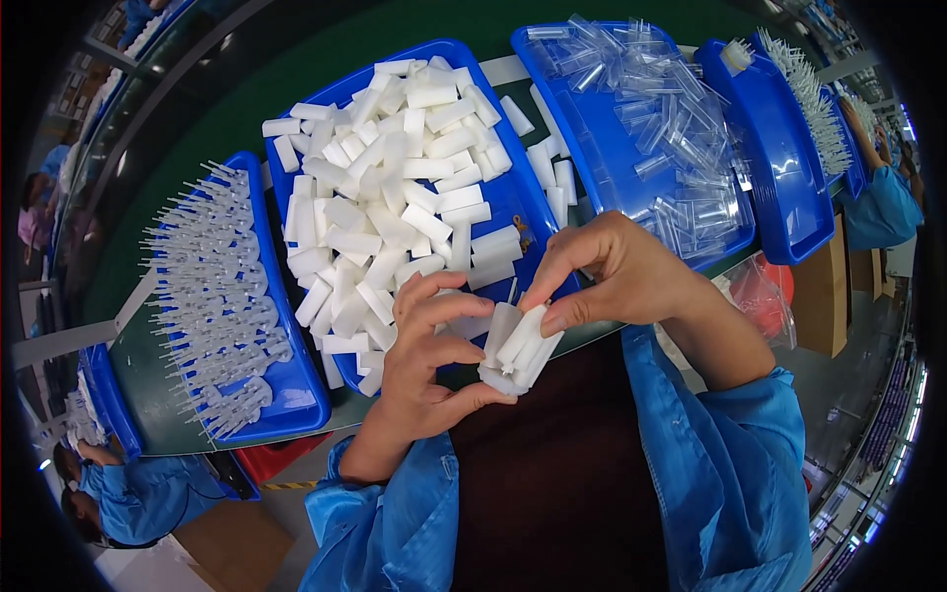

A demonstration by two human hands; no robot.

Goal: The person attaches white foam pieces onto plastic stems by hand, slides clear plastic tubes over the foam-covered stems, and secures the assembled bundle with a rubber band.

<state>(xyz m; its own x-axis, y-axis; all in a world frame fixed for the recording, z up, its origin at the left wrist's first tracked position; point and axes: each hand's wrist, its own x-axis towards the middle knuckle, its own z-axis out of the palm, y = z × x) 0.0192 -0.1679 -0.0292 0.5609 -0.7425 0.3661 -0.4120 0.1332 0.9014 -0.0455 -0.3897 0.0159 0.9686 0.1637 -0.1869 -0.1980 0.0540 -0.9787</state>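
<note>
In front of my chest, both hands meet on a small bundle of white parts. My left hand (419, 360) curls round its lower left side, thumb under the bottom end and fingers along a pale translucent shell (500, 326). From the upper right, my right hand (621, 271) pinches the top of a white cylindrical piece (530, 340) that stands tilted beside the shell. How the parts fit together is partly hidden by my fingers. Just beyond my hands lies a blue tray (505, 207) heaped with short white cylinders (380, 192).
At left, a blue tray (286, 400) carries rows of thin white stems (212, 296). Clear plastic tubes (671, 123) lie in a blue tray (572, 128) at right, with another blue tray (789, 168) beyond. Co-workers in blue sleeves (883, 207) sit on both sides.
</note>
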